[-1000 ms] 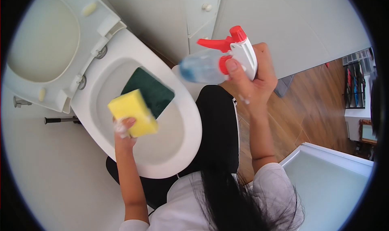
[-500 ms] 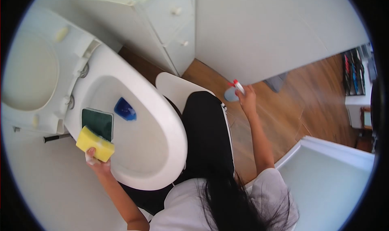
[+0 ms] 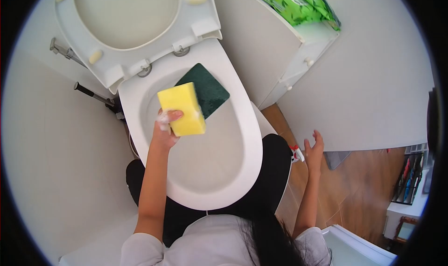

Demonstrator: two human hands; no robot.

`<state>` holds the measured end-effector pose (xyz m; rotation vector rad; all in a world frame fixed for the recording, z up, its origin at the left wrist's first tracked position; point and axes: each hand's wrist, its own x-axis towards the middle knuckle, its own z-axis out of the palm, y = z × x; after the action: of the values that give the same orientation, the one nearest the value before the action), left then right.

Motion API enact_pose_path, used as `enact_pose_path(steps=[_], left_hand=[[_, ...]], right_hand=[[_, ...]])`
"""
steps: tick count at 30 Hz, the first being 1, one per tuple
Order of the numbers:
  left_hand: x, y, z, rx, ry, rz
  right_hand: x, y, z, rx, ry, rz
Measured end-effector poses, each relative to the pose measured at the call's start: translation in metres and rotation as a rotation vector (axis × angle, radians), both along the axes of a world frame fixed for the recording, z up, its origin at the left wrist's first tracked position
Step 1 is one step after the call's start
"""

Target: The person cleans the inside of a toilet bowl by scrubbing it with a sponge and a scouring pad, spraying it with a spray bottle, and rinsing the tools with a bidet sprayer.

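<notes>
Sponge [image 3: 183, 108] first: your left hand [image 3: 164, 128] grips the yellow block at its lower left corner, thumb lying across the near yellow face and the other fingers hidden behind it, so most of the sponge juts up and to the right beyond your fingertips. White foam clings to your knuckles. You hold the sponge above the open toilet bowl [image 3: 200, 144], and the dark green patch [image 3: 205, 89] just behind it may be its scouring face reflected or a separate pad; you cannot tell which from this view. The raised toilet seat [image 3: 126, 18] stands back against the wall at the top, with its hinges just above the rim.

Your right hand [image 3: 315, 147] is down beside your right knee, fingers spread and loose, gripping nothing. The spray bottle [image 3: 296, 153] shows only its red and white head just beside that palm, close to your fingers; whether they touch it you cannot tell.

A white cabinet [image 3: 298, 56] stands to the right of the bowl with a green packet [image 3: 294, 2] on top. Wooden floor [image 3: 354, 191] runs past your right arm, and a shelf rack [image 3: 410, 177] sits at the far right edge.
</notes>
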<state>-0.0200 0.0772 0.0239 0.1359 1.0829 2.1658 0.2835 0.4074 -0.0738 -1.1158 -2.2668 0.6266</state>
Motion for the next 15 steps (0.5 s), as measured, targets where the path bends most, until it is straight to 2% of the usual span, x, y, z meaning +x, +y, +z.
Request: enact_pose_path(steps=[1,3,5,6,8,10,12,14,15], left_hand=[[-0.002,-0.001,-0.002,0.019,0.004,0.004],[-0.005,0.004,-0.002,0.047,-0.022,-0.045],[-0.005,0.006,-0.001,0.052,-0.035,-0.036],[-0.008,0.003,-0.007,0.05,-0.051,-0.05],[-0.012,-0.001,-0.02,0.074,-0.058,-0.076],[-0.016,-0.003,-0.023,0.111,-0.105,-0.093],[-0.02,-0.002,-0.024,0.141,-0.164,-0.108],[-0.027,-0.001,-0.022,0.131,-0.186,-0.121],[-0.027,-0.002,-0.024,0.138,-0.189,-0.119]], right_hand=[[-0.024,-0.013,0.036,0.019,0.004,0.004],[-0.072,-0.039,0.107,-0.142,0.204,0.226],[-0.112,-0.055,0.163,0.138,0.299,0.477],[-0.13,-0.056,0.191,0.181,0.312,0.48],[-0.17,-0.051,0.246,0.631,0.375,0.561],[-0.218,-0.032,0.297,0.72,0.474,0.538],[-0.273,-0.017,0.352,0.61,0.464,0.472],[-0.334,0.022,0.391,0.361,0.252,0.539],[-0.363,0.035,0.397,0.333,0.119,0.663]])
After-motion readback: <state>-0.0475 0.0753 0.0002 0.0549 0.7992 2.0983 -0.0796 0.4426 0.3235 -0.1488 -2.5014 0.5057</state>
